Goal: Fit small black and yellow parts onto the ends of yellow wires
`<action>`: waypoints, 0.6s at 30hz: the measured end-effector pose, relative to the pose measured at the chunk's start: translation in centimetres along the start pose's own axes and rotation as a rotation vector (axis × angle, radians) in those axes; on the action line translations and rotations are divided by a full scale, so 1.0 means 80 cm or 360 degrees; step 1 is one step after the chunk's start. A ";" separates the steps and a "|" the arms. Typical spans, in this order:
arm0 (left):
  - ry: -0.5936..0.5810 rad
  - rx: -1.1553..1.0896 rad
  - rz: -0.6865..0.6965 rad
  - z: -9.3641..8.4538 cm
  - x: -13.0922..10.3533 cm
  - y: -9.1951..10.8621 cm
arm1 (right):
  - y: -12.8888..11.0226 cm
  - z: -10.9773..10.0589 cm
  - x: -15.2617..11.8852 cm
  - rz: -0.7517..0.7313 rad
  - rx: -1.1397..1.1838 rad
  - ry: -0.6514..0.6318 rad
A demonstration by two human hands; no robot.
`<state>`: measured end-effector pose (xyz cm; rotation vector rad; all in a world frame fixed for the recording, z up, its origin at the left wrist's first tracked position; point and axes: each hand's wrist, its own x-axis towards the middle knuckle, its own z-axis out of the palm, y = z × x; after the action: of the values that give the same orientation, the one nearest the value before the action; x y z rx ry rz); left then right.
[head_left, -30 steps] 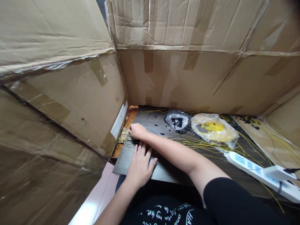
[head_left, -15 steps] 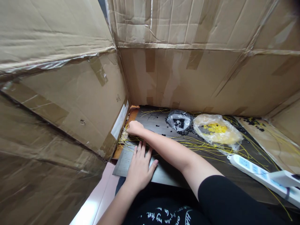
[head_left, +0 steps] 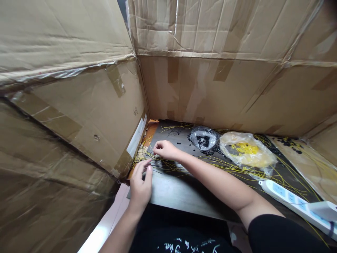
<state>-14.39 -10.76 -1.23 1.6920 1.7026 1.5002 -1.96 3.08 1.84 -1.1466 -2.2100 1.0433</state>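
Thin yellow wires point(head_left: 218, 162) lie in a loose bundle along the dark tabletop, and their left ends spread out by the cardboard wall. Above those ends is my right hand point(head_left: 165, 149), its thumb and fingers pinched together. Wires pass right by its fingertips, but I cannot make out what is in the pinch. My left hand point(head_left: 140, 184) is at the near side of the bundle, raised over the table edge. Its fingers are curved and the thumb stands apart from them, with nothing visible between. Some wire ends are hidden behind both hands.
A clear bag of small black parts point(head_left: 204, 138) and a bag of small yellow parts point(head_left: 246, 149) stand beyond the wires. Loose black pieces point(head_left: 210, 151) lie around them. A white power strip point(head_left: 286, 196) lies at right. Cardboard walls point(head_left: 205, 91) enclose the back and left.
My right hand has moved right and lifted from the wire ends at the left. My left hand, flat on the table before, has lifted, shifted left and curled its fingers.
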 end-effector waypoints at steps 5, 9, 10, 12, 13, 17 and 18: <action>0.0115 -0.0198 -0.0167 -0.004 0.049 -0.005 | -0.007 -0.004 -0.042 -0.0322 0.0068 0.0235; 0.0269 0.0101 0.0101 -0.006 0.076 0.010 | -0.011 -0.009 -0.064 -0.0519 0.0094 0.0371; 0.0232 0.0170 0.0166 -0.007 0.080 0.014 | -0.011 -0.010 -0.068 -0.0543 0.0105 0.0412; 0.0178 0.0286 0.0282 -0.006 0.086 0.020 | -0.011 -0.010 -0.072 -0.0558 0.0113 0.0484; 0.0165 0.0321 0.0331 -0.005 0.087 0.023 | -0.011 -0.010 -0.072 -0.0544 0.0116 0.0521; 0.0174 0.0270 0.0418 -0.002 0.082 0.032 | -0.008 -0.010 -0.067 -0.0342 0.0163 0.0649; 0.0185 0.0239 0.0417 -0.002 0.079 0.035 | -0.007 -0.010 -0.066 -0.0296 0.0159 0.0654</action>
<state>-14.61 -6.01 3.82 2.0082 1.7449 1.6485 1.26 -1.12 2.59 -0.9871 -1.8762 0.7531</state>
